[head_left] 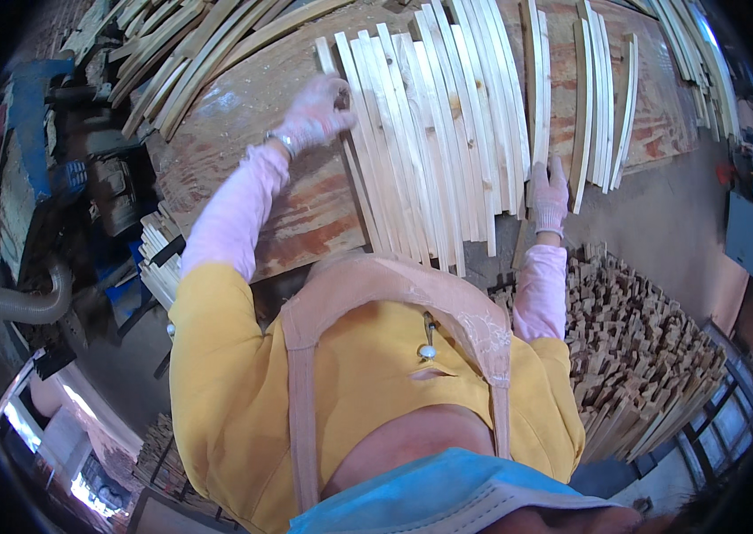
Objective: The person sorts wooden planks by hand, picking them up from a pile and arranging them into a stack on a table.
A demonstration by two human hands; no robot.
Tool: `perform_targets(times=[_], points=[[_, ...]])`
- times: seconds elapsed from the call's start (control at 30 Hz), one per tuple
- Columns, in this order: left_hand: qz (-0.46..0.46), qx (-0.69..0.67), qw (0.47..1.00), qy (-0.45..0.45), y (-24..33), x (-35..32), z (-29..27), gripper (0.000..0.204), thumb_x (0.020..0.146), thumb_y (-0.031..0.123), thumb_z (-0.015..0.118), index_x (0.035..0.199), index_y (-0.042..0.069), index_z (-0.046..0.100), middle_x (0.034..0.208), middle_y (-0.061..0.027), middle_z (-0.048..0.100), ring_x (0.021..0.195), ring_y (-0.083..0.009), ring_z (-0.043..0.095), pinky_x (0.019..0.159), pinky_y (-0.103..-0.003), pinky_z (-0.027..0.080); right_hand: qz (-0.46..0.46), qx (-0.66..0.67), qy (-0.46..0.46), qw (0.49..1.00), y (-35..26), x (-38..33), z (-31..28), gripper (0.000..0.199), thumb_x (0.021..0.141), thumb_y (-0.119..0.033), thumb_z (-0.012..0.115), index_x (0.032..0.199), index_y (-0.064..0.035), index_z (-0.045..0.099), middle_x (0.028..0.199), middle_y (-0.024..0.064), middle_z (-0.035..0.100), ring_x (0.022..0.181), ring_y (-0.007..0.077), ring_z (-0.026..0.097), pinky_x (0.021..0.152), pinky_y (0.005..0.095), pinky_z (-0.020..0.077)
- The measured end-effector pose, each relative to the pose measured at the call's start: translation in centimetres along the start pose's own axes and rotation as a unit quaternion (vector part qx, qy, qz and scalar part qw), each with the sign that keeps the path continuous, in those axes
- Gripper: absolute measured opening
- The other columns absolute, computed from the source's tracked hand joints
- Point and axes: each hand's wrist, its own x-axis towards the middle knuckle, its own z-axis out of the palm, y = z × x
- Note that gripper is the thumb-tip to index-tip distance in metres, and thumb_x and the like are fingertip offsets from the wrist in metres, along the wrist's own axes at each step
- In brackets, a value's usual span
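A row of long pale wooden strips (434, 133) lies side by side on a worn reddish-brown board (305, 227). My left hand (312, 114), in a light knit glove, is at the row's left edge. Its thumb and fingers are apart in a curve, over the outermost strip. At the near end of a wooden strip (537, 107), set a little apart on the row's right, is my gloved right hand (550, 198). Its fingers lie about that end, partly hiding it.
Several more strips (603, 107) lie farther right on the board. A stack of strips (189, 62) covers its far left. A dense bundle of upright wood pieces (634, 347) stands beside my right forearm. Dark and blue machinery (38, 133) with a grey hose (20, 303) is on the left.
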Motion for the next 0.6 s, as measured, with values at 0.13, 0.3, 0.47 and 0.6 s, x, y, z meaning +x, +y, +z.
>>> perform_targets(times=[0.13, 0.3, 0.47, 0.6], points=[[-0.104, -0.428, 0.897, 0.037, 0.2, -2.3, 2.0, 0.063, 0.078, 0.01, 0.083, 0.134, 0.01, 0.053, 0.117, -0.0042, 0.06, 0.106, -0.0184, 0.06, 0.097, -0.032, 0.051, 0.032, -0.03, -0.048, 0.998, -0.1, 6.3, 2.5, 0.049, 0.097, -0.044, 0.06, 0.122, -0.002, 0.065, 0.12, 0.03, 0.068, 0.111, 0.0486, 0.063, 0.094, 0.0491, 0.0488], [-0.133, -0.434, 0.885, 0.104, 4.2, -1.6, 0.3, 0.062, 0.078, 0.004, 0.083, 0.132, 0.01, 0.054, 0.114, -0.0029, 0.06, 0.101, -0.0153, 0.059, 0.094, -0.032, 0.052, -0.119, -0.118, 0.032, 0.985, 0.3, 7.1, 3.7, 0.054, 0.094, -0.046, 0.063, 0.126, -0.0034, 0.065, 0.105, 0.0236, 0.07, 0.1, 0.0448, 0.065, 0.087, 0.0537, 0.0503], [-0.15, -0.49, 0.817, 0.263, 5.7, 3.0, -3.5, 0.052, 0.077, 0.009, 0.081, 0.123, -0.001, 0.06, 0.107, -0.0082, 0.069, 0.092, -0.0184, 0.067, 0.081, -0.031, 0.057, -0.193, -0.066, -0.076, 0.976, -8.2, 0.7, 4.1, 0.053, 0.095, -0.03, 0.071, 0.137, -0.0016, 0.058, 0.106, 0.0178, 0.066, 0.1, 0.0299, 0.064, 0.086, 0.0422, 0.0506], [-0.149, -0.411, 0.831, 0.344, 4.9, 5.9, -6.5, 0.048, 0.08, 0.014, 0.085, 0.119, 0.0, 0.063, 0.107, -0.0099, 0.072, 0.09, -0.0162, 0.066, 0.079, -0.032, 0.056, -0.166, 0.182, -0.363, 0.899, -17.2, -8.2, 9.2, 0.056, 0.096, -0.018, 0.072, 0.146, -0.0037, 0.051, 0.119, 0.0163, 0.068, 0.111, 0.0264, 0.066, 0.1, 0.0365, 0.0523]])
